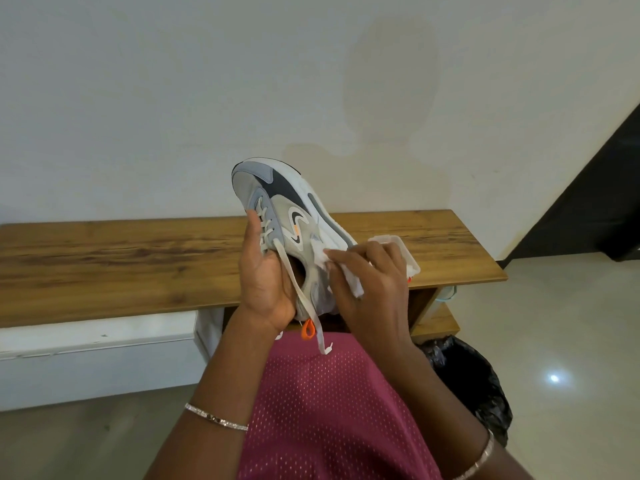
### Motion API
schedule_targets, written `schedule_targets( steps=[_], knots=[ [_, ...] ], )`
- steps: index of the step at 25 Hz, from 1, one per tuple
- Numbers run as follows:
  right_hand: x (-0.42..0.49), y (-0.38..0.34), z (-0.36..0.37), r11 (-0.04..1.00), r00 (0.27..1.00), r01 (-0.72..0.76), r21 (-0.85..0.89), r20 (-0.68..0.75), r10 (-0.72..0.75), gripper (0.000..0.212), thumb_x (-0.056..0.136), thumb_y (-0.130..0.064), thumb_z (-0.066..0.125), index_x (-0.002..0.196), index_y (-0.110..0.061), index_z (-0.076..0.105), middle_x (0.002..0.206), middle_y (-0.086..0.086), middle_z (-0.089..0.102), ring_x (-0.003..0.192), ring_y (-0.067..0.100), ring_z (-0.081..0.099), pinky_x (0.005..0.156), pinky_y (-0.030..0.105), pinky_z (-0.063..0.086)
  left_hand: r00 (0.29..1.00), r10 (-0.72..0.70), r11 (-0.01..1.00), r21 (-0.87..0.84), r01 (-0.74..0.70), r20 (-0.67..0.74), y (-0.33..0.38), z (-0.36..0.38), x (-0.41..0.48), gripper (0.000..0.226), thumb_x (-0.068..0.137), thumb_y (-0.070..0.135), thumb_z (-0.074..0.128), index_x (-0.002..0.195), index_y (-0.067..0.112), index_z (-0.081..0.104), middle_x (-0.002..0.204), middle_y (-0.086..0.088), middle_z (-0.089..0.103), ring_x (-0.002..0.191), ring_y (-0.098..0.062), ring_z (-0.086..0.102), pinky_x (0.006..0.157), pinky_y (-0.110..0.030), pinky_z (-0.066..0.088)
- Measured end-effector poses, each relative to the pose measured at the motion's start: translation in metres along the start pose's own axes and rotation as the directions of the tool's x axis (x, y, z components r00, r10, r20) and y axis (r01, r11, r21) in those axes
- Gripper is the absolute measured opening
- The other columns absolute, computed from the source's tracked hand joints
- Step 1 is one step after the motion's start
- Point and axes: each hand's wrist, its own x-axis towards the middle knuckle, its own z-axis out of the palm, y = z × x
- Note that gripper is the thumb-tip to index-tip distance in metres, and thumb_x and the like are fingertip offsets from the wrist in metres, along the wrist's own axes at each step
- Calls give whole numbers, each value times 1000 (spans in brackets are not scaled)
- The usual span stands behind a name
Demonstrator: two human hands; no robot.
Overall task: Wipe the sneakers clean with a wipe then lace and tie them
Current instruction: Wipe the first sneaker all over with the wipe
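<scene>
Bracelets ring both wrists as the left hand (266, 282) grips a gray sneaker (287, 223), toe toward 11 o'clock, above a wooden bench (104, 258); the right hand (374, 282) pinches a white wipe (349, 282) against its side.

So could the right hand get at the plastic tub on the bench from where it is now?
Probably yes. The tub sits on the bench just behind the right hand with nothing between, but that hand is holding the wipe against the sneaker.

Maroon perforated mesh garment (332, 410), thin silver bracelet (216, 418) on each wrist, bare forearms
</scene>
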Motion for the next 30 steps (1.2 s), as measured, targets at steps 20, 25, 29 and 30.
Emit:
schedule_targets(
  steps=[20,25,29,30],
  knots=[
    [26,22,-7,995,996,-44,84,76,38,14,91,-11,68,103,-9,75,102,5,69,90,16,62,76,22,53,984,-123,992,26,120,131,-6,1,-18,73,98,60,33,151,10,36,147,-24,43,134,-41,43,113,-56,35],
    [65,21,6,982,990,-113,154,-63,124,16,92,-12,64,106,-11,73,95,3,65,79,11,59,66,25,51,976,-147,989,41,142,161,-15,-2,-19,74,93,58,51,151,13,38,153,-23,39,142,-42,35,119,-59,22],
    [40,27,-4,979,991,-125,162,75,114,14,92,-19,68,104,-13,72,97,-3,66,80,-1,56,69,14,48,966,-165,986,14,166,197,-8,-9,-20,82,91,63,48,154,13,31,157,-24,30,145,-43,27,120,-60,18],
    [27,28,-8,976,986,-145,162,104,129,14,92,-20,70,104,-14,73,97,-6,65,81,-4,55,69,10,46,959,-180,983,6,183,218,-6,-10,-19,85,90,65,48,154,13,29,158,-25,26,146,-45,24,120,-62,15]
  ],
)
